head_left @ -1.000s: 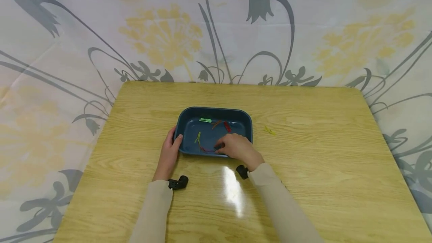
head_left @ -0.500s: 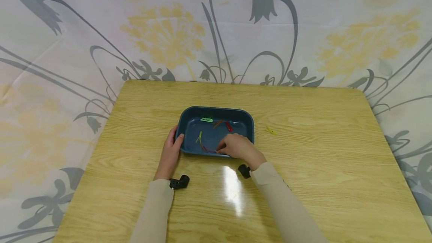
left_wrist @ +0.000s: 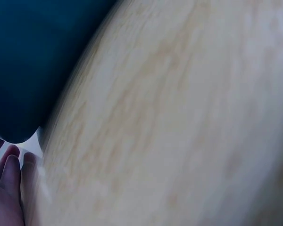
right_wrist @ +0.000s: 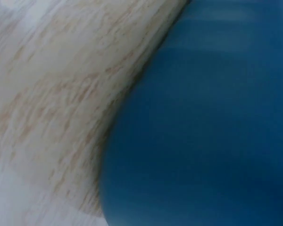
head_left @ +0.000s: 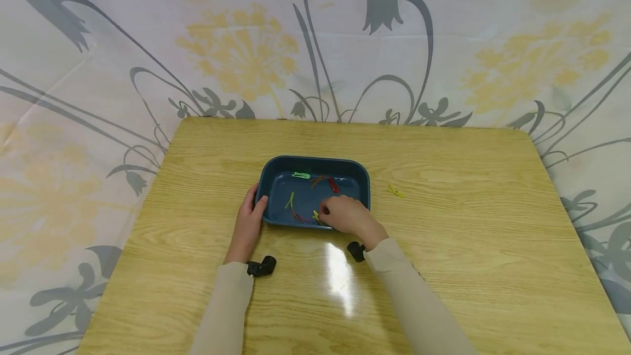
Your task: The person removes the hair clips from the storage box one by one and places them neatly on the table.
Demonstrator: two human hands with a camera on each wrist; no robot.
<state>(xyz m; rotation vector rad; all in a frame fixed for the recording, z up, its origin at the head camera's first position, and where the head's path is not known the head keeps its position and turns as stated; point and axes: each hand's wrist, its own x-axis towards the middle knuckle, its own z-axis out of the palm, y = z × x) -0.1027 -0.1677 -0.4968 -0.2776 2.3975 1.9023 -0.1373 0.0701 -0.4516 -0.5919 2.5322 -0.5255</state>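
Observation:
My left hand [head_left: 248, 218] grips the left side of a dark blue tray [head_left: 365, 179], its thumb over the rim and fingers outside. In the left wrist view, fingers [left_wrist: 10, 176] show beside the tray's blue wall [left_wrist: 42, 56]. Inside the tray near the front wall, my right hand [head_left: 347, 215] has curled fingers at a yellow clothespin [head_left: 316, 216], seemingly pinching it; the fingertips are partly hidden. Left of it lie a dark red clothespin [head_left: 298, 217] and a yellow-green clothespin [head_left: 290, 200], end to end. The right wrist view shows only tray wall [right_wrist: 203, 117] and tabletop.
Along the tray's back lie a light green clothespin [head_left: 301, 175], an orange one [head_left: 317, 181] and a red one [head_left: 333, 185]. Another yellow clothespin [head_left: 395, 191] rests on the wooden table [head_left: 468, 207], right of the tray. A flowered cloth [head_left: 443, 43] hangs behind the table.
My right fingers have drawn slightly right and curled more, and the yellow clothespin now shows at their tips. My left hand and the tray stay put.

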